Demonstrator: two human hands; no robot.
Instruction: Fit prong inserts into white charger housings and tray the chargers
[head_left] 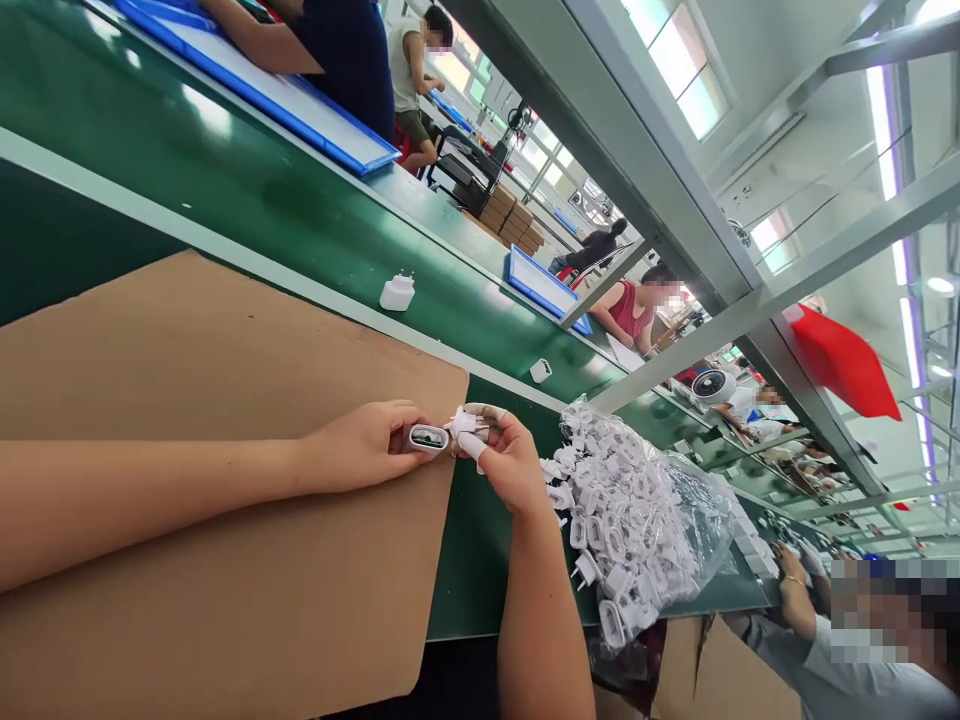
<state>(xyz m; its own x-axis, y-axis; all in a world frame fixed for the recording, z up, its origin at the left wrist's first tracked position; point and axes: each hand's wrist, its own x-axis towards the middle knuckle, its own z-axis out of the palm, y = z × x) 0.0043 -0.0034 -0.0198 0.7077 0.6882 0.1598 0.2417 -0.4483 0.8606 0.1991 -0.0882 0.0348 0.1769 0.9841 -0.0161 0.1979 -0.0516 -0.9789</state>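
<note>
My left hand is closed around a white charger shell, its open end turned toward the camera. My right hand, with white finger cots on the fingertips, pinches a small white plug piece right beside the shell's end. Both hands hover over the edge of a brown cardboard sheet lying on the green workbench. A clear plastic bag heaped with several white plug parts sits just to the right of my right hand.
Two white chargers lie on the green conveyor belt beyond the bench. Blue trays sit on the far side, where other people work. A co-worker sits at the lower right. Metal frame beams cross overhead.
</note>
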